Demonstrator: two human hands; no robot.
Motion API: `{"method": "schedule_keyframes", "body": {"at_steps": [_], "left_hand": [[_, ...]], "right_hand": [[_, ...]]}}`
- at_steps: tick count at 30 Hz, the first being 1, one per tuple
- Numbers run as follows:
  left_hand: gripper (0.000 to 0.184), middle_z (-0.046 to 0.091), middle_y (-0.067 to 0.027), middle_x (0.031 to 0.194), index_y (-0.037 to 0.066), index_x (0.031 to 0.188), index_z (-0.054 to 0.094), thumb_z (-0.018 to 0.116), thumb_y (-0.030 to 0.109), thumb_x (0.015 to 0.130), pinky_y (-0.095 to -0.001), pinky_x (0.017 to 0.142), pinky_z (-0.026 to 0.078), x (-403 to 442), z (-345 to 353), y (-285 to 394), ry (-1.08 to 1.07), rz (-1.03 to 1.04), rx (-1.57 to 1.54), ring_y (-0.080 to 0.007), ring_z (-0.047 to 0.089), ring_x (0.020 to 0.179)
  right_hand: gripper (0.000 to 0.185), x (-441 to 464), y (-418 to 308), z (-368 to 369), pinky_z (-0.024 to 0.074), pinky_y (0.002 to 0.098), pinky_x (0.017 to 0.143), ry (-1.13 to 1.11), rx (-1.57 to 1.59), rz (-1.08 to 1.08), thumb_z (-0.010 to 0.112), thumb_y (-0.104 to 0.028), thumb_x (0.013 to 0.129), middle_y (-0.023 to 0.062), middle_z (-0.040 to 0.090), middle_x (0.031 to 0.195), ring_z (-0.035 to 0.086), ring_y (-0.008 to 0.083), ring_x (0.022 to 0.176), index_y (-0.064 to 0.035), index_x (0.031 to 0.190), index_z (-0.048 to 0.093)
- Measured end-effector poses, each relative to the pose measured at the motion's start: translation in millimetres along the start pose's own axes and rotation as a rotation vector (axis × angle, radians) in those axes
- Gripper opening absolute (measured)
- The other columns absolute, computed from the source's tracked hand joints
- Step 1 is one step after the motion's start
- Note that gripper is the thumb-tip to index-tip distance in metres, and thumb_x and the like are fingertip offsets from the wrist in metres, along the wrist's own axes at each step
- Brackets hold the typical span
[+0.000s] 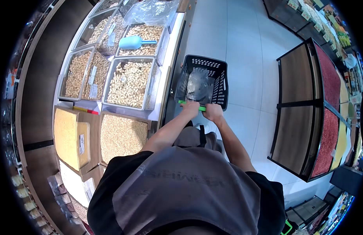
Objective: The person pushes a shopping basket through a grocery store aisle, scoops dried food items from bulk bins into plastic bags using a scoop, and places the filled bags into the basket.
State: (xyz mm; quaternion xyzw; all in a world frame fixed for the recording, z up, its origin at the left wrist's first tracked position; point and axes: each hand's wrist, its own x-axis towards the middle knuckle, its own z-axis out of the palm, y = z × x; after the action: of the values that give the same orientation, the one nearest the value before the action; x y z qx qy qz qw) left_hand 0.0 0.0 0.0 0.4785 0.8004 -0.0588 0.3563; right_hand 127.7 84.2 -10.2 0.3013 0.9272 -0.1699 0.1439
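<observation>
Both of my hands are closed on the green handle of a black shopping basket. My left hand wraps the handle's left part, and my right hand grips its right end. Inside the basket lies a clear plastic bag with something pale in it that I cannot make out. The basket has perforated walls and stands just in front of my body, close to the display counter's edge.
Bins of peanuts line the left, with a light blue scoop and clear plastic bags on top. Nearer stand grain bins. Tiled floor runs ahead. A wooden stand with red grains is at right.
</observation>
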Motion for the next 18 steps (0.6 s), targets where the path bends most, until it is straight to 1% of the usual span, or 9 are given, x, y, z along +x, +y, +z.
{"method": "schedule_keyframes", "body": {"at_steps": [2,3,6,7,11,13,14,17,18], "left_hand": [[0.039,0.061,-0.0148,0.131,0.009,0.122,0.064,0.062,0.006,0.083,-0.0712,0.095,0.039,4.8,-14.6,16.4,0.023,-0.020,0.011,-0.0358,0.056,0.124],[0.039,0.061,-0.0148,0.131,0.009,0.122,0.064,0.062,0.006,0.083,-0.0712,0.095,0.039,-19.2,-11.0,-23.9,-0.089,-0.088,0.056,-0.0358,0.056,0.124],[0.038,0.062,-0.0144,0.130,0.008,0.120,0.065,0.062,0.004,0.082,-0.0715,0.094,0.039,27.6,-30.5,5.2,-0.083,-0.062,-0.014,-0.0359,0.058,0.121],[0.037,0.063,-0.0140,0.128,0.009,0.119,0.066,0.062,0.005,0.082,-0.0705,0.093,0.040,45.0,-44.5,11.2,-0.044,-0.054,-0.011,-0.0357,0.059,0.120],[0.035,0.066,-0.0130,0.123,0.010,0.116,0.068,0.063,0.005,0.082,-0.0668,0.089,0.042,65.6,-54.0,15.1,-0.103,-0.065,0.017,-0.0347,0.063,0.115],[0.030,0.068,-0.0111,0.119,0.010,0.115,0.069,0.062,0.011,0.085,-0.0700,0.090,0.040,74.5,-65.7,10.2,-0.111,-0.077,0.022,-0.0332,0.064,0.112],[0.031,0.068,-0.0117,0.118,0.010,0.115,0.069,0.063,0.012,0.084,-0.0697,0.089,0.040,91.1,-68.6,9.4,-0.104,-0.090,0.023,-0.0335,0.065,0.111],[0.032,0.068,-0.0114,0.118,0.011,0.115,0.069,0.064,0.011,0.083,-0.0691,0.089,0.041,114.4,-91.5,10.3,-0.132,-0.112,0.032,-0.0342,0.064,0.111],[0.032,0.068,-0.0128,0.119,0.012,0.114,0.070,0.063,0.010,0.083,-0.0694,0.089,0.041,122.6,-103.3,11.2,-0.112,-0.091,0.026,-0.0350,0.065,0.110]], "right_hand": [[0.028,4.0,13.5,-8.0,0.0570,0.0464,0.074,0.036,0.012,0.032,0.060,-0.034,0.077,0.0168,0.072,0.081,0.071,0.0344,0.079,-0.0096,0.082,0.074],[0.028,1.7,-34.2,11.7,0.0570,0.0464,0.074,-0.048,0.121,0.015,0.060,-0.034,0.077,0.0168,0.072,0.081,0.071,0.0344,0.079,-0.0096,0.082,0.074],[0.029,30.1,8.9,-12.8,0.0563,0.0476,0.075,-0.013,0.030,0.039,0.060,-0.035,0.078,0.0186,0.072,0.083,0.071,0.0348,0.081,-0.0091,0.084,0.073],[0.029,46.5,22.0,-24.0,0.0563,0.0476,0.075,0.000,0.014,0.043,0.060,-0.035,0.078,0.0186,0.072,0.083,0.071,0.0348,0.081,-0.0091,0.084,0.073],[0.025,60.1,34.8,-30.6,0.0568,0.0453,0.076,-0.018,0.071,0.061,0.061,-0.029,0.075,0.0193,0.072,0.084,0.071,0.0351,0.082,-0.0080,0.081,0.074],[0.026,75.4,36.0,-34.2,0.0565,0.0470,0.074,-0.051,0.090,0.029,0.062,-0.030,0.074,0.0188,0.071,0.083,0.071,0.0360,0.081,-0.0076,0.079,0.073],[0.026,87.4,42.1,-43.1,0.0566,0.0471,0.075,-0.096,0.082,0.036,0.062,-0.028,0.073,0.0199,0.071,0.085,0.070,0.0372,0.081,-0.0063,0.079,0.073],[0.027,117.7,55.0,-58.2,0.0567,0.0471,0.076,-0.131,0.108,0.005,0.061,-0.028,0.072,0.0213,0.071,0.087,0.070,0.0378,0.083,-0.0053,0.079,0.073],[0.029,131.2,59.2,-75.2,0.0563,0.0474,0.079,-0.200,0.115,0.011,0.060,-0.027,0.072,0.0226,0.071,0.091,0.070,0.0382,0.087,-0.0038,0.082,0.074]]}}
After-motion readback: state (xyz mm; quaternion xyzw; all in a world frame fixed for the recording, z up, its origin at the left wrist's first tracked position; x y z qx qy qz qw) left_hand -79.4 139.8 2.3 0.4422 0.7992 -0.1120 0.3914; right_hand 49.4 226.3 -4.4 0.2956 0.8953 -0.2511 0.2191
